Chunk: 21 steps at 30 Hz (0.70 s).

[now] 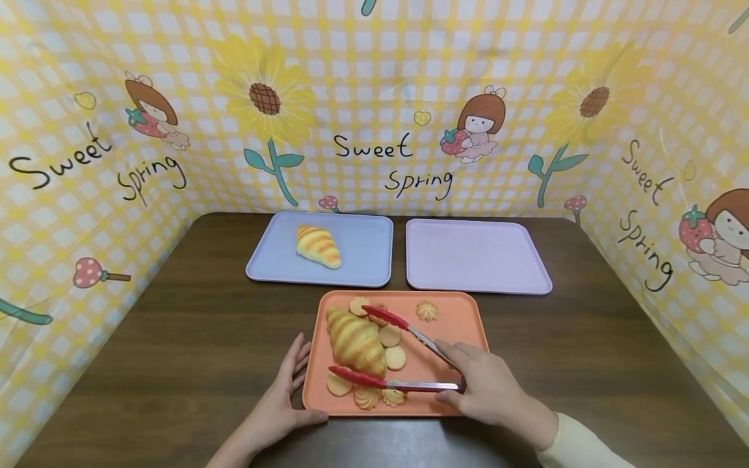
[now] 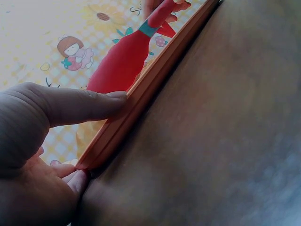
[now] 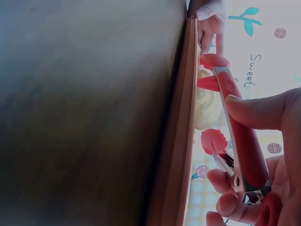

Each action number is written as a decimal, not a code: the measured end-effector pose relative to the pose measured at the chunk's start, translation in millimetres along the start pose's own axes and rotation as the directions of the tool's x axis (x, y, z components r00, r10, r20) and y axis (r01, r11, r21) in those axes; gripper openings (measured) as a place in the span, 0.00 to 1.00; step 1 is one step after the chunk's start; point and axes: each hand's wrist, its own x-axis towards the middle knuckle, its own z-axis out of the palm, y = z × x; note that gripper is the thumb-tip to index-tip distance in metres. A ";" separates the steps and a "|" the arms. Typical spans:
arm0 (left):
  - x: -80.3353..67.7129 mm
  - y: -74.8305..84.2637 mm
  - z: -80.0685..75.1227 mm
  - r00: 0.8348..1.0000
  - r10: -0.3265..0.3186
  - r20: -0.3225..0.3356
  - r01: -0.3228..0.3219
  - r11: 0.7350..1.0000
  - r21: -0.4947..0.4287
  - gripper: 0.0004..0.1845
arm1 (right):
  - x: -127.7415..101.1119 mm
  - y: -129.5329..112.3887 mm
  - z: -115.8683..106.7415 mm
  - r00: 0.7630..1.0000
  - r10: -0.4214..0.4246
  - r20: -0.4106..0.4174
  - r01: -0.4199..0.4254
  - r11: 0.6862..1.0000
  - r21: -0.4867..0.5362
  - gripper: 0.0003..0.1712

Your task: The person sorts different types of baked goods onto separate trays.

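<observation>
Two hands at the orange tray, tongs spread around a croissant
I read my right hand clenched round the red-tipped tongs, arms splayed either side of the croissant among small cookies; left hand steadies the tray's edge, fingers flat. Closing step, I judge: next needs a squeeze, then a lift. Beyond, a blue tray with another croissant, a lilac tray; dark wood table, yellow "Sweet Spring" backdrop

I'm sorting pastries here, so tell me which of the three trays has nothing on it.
The lilac plastic tray at the back right is bare. The light blue tray beside it holds one croissant, and the orange tray nearest the person holds a croissant and cookies.
</observation>
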 end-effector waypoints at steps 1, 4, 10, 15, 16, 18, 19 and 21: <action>-0.2 -0.5 -0.2 1.000 0.003 0.002 -0.003 1.000 0.001 0.69 | 0.6 -0.5 0.6 1.000 0.001 0.001 -0.001 1.000 0.001 0.41; -0.6 -1.6 -0.5 1.000 0.008 0.007 -0.008 1.000 -0.001 0.69 | 2.2 -1.8 1.8 1.000 0.007 0.006 -0.007 1.000 0.011 0.41; -0.6 -1.5 -0.2 1.000 0.012 0.009 -0.012 1.000 -0.007 0.69 | 3.7 -2.2 3.2 1.000 0.004 0.012 -0.005 1.000 0.007 0.38; -0.9 -0.8 0.2 1.000 0.023 0.006 -0.023 1.000 0.000 0.69 | 4.1 -2.7 3.1 0.999 0.009 0.030 -0.010 1.000 0.012 0.34; -0.9 -0.9 0.2 1.000 0.026 0.006 -0.026 1.000 0.001 0.69 | 4.1 -2.9 2.9 0.999 0.010 0.033 -0.011 1.000 0.012 0.33; -1.0 -1.1 0.2 1.000 0.030 0.006 -0.030 1.000 0.002 0.69 | 4.2 -3.5 2.9 0.999 0.010 0.037 -0.010 1.000 0.006 0.33; -1.0 -1.3 0.1 1.000 0.030 0.005 -0.030 1.000 0.002 0.69 | 4.3 -3.7 2.8 0.999 0.009 0.038 -0.009 1.000 0.004 0.33; -1.0 -1.8 0.0 0.999 0.033 0.004 -0.033 0.999 0.001 0.69 | 4.4 -3.9 2.8 0.999 0.008 0.040 -0.008 1.000 -0.004 0.32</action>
